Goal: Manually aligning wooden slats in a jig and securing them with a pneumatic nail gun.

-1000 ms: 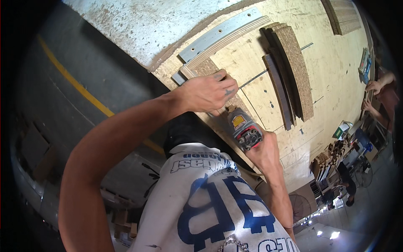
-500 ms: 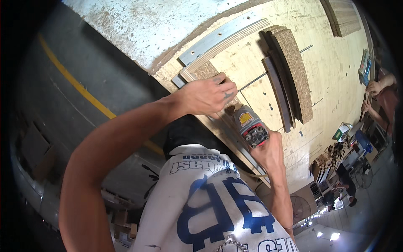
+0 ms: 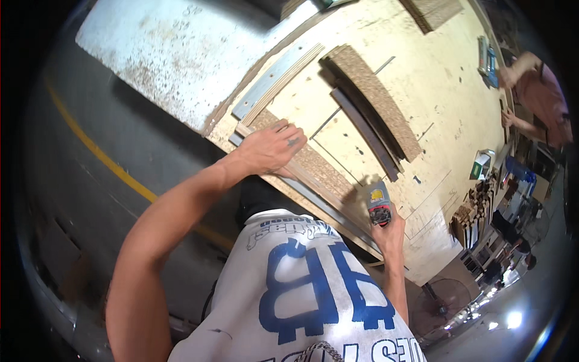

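My left hand (image 3: 274,148) is closed over a long wooden strip (image 3: 319,184) and the particleboard strip (image 3: 329,172) beside it, along the near edge of the worktable (image 3: 434,199). Its thumb side is turned toward me. A grey metal bar (image 3: 313,199) runs along the table edge, nearer to me than the wood. In my right hand (image 3: 391,232) is a grey and red nail gun (image 3: 379,199), held upright by its grip near the strips' right end. Its nose is hidden beneath its body.
Beyond my hands lie curved particleboard pieces (image 3: 377,99) and dark strips (image 3: 365,133). A drilled metal strip (image 3: 265,87) with layered wood sits at the upper left. Across the table, another person's hand (image 3: 509,75) is near a blue tool (image 3: 487,60). Wood offcuts (image 3: 473,211) stand at the right.
My right hand has carried the nail gun rightward along the strips, away from my left hand, uncovering more particleboard. My left hand still grips the strips. The whole view has shifted.
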A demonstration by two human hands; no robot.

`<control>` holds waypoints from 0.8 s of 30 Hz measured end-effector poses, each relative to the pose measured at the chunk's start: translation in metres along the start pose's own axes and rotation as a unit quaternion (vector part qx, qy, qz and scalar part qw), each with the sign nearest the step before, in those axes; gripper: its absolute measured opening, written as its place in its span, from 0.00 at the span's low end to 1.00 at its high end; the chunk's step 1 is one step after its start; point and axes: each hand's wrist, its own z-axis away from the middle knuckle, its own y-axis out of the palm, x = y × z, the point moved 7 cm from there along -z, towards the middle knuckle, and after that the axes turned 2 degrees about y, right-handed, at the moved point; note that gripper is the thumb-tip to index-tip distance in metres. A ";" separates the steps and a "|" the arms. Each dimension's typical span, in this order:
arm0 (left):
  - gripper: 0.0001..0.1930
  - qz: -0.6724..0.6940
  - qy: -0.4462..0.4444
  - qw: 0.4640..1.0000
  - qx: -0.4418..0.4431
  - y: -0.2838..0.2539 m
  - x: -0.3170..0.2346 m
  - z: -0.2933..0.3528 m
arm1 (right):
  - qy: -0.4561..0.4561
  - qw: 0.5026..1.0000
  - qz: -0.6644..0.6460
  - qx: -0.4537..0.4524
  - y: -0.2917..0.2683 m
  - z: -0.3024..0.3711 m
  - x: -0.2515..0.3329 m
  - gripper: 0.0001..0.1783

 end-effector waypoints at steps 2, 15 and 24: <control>0.48 -0.001 -0.011 1.000 -0.003 0.001 0.000 0.000 | 0.052 0.997 0.034 -0.040 -0.003 0.005 -0.041 0.31; 0.44 0.048 -0.119 0.991 -0.032 -0.028 -0.012 -0.007 | 0.110 0.959 -0.242 -0.101 0.043 0.007 -0.019 0.33; 0.25 0.129 -0.332 0.917 -0.176 -0.036 0.016 -0.007 | 0.149 0.929 -0.322 -0.107 0.093 -0.035 -0.021 0.34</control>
